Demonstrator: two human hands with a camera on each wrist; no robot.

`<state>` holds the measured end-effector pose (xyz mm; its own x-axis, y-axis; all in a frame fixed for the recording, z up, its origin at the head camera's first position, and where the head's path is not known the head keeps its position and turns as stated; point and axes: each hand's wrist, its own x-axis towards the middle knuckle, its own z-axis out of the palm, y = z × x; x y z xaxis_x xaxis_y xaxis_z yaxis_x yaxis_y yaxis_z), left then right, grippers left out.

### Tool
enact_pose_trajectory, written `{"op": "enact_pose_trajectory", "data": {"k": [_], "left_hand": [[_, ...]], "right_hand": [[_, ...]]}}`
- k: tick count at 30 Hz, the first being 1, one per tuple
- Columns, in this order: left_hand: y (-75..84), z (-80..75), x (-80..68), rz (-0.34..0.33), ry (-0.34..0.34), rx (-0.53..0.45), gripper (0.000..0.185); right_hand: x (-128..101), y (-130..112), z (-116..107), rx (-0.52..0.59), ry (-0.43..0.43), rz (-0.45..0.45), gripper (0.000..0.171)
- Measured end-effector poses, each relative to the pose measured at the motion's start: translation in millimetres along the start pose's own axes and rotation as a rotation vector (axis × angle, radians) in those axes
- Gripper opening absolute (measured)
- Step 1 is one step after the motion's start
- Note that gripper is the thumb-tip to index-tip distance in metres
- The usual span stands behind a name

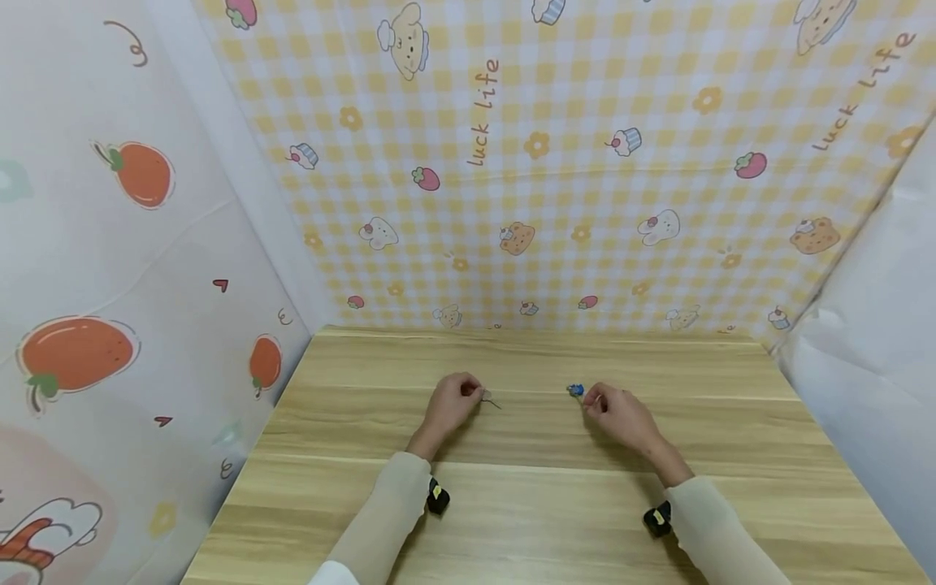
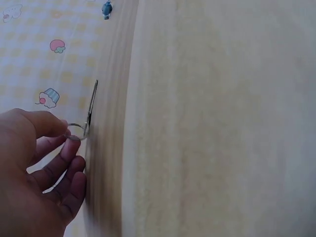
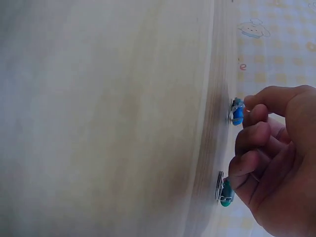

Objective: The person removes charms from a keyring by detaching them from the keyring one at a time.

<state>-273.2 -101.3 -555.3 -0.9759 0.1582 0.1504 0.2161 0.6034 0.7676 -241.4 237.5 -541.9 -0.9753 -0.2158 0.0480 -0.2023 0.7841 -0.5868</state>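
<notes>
Pale wood grain runs across the desk, and both hands rest near its middle, well apart from each other. The left hand pinches a small metal ring between thumb and fingertip, a thin wire pin standing out from the ring and lying against the desk. To the right of that ring, the right hand curls its fingers toward a small blue charm; its fingertips touch or nip the charm, though whether they truly grip it cannot be told. In the right wrist view a second, green charm sits on the desk just under the lower fingers. Both pieces look tiny and light, so a loose pinch could probably let the ring slip and skitter over the smooth wood, and a careless finger might knock the green charm away.
</notes>
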Motion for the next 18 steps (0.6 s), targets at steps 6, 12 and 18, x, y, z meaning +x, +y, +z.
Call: {"op": "enact_pose_trajectory", "data": {"k": [6, 12, 18], "left_hand": [[-2.6, -0.7, -1.1, -0.003, 0.018, 0.039, 0.007], [-4.0, -2.2, -3.2, -0.011, 0.023, 0.035, 0.009], [-5.8, -7.8, -3.6, -0.035, 0.025, 0.006, 0.011]], "right_hand": [[-2.0, 0.5, 1.9, 0.014, -0.036, 0.015, 0.007], [-3.9, 2.4, 2.1, 0.026, -0.037, 0.019, 0.007], [-6.9, 5.0, -8.5, 0.049, -0.020, 0.044, 0.009]]}}
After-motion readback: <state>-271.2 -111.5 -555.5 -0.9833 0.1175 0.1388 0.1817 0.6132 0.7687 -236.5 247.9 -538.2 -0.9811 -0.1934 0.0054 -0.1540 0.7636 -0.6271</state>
